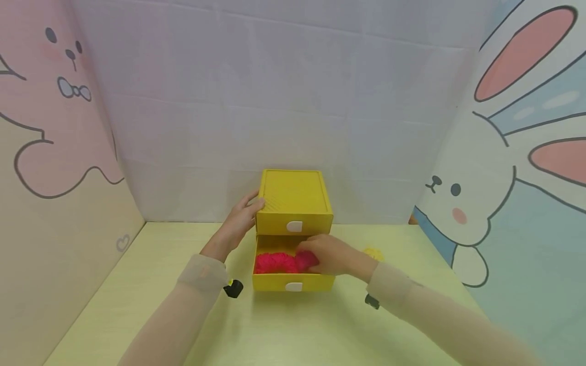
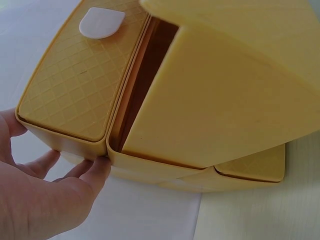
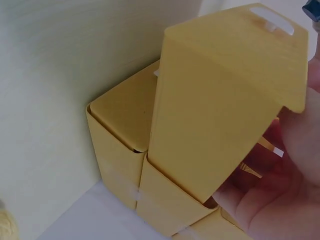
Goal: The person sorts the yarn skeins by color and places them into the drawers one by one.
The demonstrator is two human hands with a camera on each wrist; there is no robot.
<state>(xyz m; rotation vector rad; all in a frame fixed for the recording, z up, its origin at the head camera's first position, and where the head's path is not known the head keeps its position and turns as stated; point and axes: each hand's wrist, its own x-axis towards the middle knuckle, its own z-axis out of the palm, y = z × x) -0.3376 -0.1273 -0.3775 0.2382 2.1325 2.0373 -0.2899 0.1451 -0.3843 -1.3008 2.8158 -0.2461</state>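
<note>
Pink bundle point(image 1: 305, 261): sited inside the pulled-out drawer point(image 1: 270, 283) of the yellow chest point(image 1: 297, 192), just to the 3 o'clock side of its middle. Red ruffled bunch point(image 1: 276, 263) noted beside it toward 9 o'clock; whether the two are joined cannot be told.

Right grip point(image 1: 333, 254): reached in from 3 o'clock; bundle apparently pinched between thumb and fingers. Left grip point(image 1: 237, 222): fingers spread, rested against the chest's upper wall at 9 o'clock.

Step judged to be the handling of the bundle within the drawer. Best done with the chest braced lightly at 9 o'clock, so that it is not skewed when the drawer is nudged. Bundle best held by its bulk, not by loose edges, and moved slowly; ruffles could be snagged on the rim or on the neighbouring bunch. Knuckles to be kept clear of the top drawer point(image 2: 75, 80), which overhangs at 12 o'clock.

Hard to make out: drawer contents blocked by its own walls in both wrist views; right fingertips partly masked there. Lowest drawer point(image 2: 255, 162) hidden in the head view, seen closed from the left wrist. Yellow tuft point(image 1: 373, 253), at 3 o'clock on the counter point(image 1: 293, 335), partly covered by the right forearm; kind not identifiable.
</note>
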